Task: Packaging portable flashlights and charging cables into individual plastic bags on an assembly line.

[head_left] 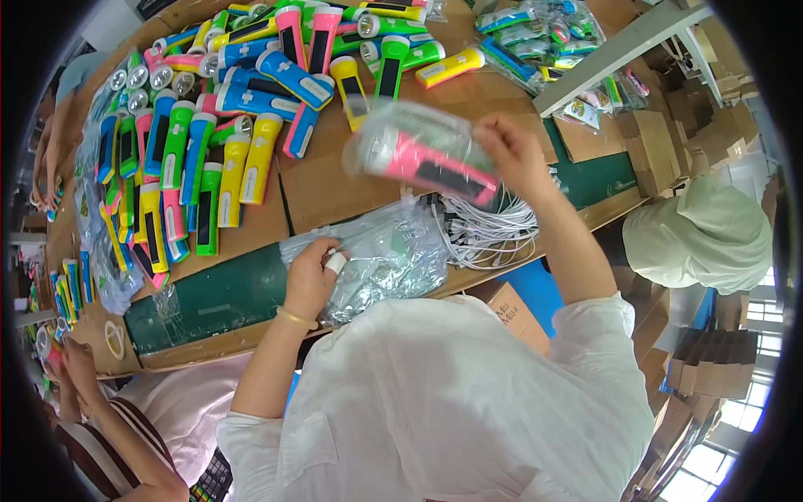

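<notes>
My right hand [510, 155] is closed on the end of a clear plastic bag with a pink flashlight [443, 170] inside, held up over the table and blurred by motion. The flashlight has a dark panel along its body. Down at the near edge, my left hand [314, 280] has its fingers bent at the left side of a pile of clear plastic bags [393, 259], closed on bag plastic. A white wrap circles one of its fingers. Bundled white cables [493, 230] lie just right of the bags, below my right hand.
Many loose flashlights [259, 88] in blue, green, yellow and pink cover the far and left table. Bagged ones [544, 38] are heaped at the far right by a metal post [627, 58]. Another person's hands [77, 368] work at lower left. Cardboard boxes [652, 151] stand right.
</notes>
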`<control>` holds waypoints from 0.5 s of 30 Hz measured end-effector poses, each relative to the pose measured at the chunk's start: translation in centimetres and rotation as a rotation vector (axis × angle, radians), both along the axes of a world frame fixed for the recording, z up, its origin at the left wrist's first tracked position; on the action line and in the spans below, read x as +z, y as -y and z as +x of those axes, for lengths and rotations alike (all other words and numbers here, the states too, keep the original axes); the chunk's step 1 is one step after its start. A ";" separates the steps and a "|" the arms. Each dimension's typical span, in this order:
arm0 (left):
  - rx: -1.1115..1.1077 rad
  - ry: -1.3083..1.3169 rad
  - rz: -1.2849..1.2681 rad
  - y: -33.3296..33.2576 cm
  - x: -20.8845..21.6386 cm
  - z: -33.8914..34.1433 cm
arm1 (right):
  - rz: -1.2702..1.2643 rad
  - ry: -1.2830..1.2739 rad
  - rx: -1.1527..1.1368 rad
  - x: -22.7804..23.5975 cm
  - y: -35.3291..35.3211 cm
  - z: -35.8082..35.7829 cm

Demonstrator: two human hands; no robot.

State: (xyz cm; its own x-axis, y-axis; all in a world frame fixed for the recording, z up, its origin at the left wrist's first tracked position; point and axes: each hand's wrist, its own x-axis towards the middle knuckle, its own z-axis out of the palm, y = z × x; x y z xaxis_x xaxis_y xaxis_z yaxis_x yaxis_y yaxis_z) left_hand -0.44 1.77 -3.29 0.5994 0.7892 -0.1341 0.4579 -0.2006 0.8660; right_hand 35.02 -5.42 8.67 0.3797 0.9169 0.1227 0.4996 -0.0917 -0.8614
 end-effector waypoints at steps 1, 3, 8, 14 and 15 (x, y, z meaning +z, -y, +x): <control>-0.033 0.072 0.182 0.0 -0.1 -0.1 | 0.048 0.085 -0.060 0.6 -2.0 3.8; -0.002 0.065 0.219 0.1 0.4 0.1 | 0.197 0.419 -0.343 4.3 -6.2 9.8; 0.072 0.081 0.178 0.1 2.4 1.2 | 0.283 0.930 -0.628 8.6 -9.9 24.9; 0.081 0.171 0.249 1.4 2.8 0.9 | 0.078 0.117 0.386 1.9 -7.4 -2.3; 0.064 0.174 0.263 1.5 3.2 1.0 | 0.039 0.252 0.605 1.2 -5.9 -5.5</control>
State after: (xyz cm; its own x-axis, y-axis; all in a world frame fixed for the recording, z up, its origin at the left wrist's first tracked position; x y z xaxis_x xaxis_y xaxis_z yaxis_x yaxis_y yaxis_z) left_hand 0.56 0.29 -0.08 0.5431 0.8202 0.1798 0.3265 -0.4036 0.8547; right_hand 29.51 0.48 9.91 -0.2465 0.9526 0.1784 0.6403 0.2983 -0.7079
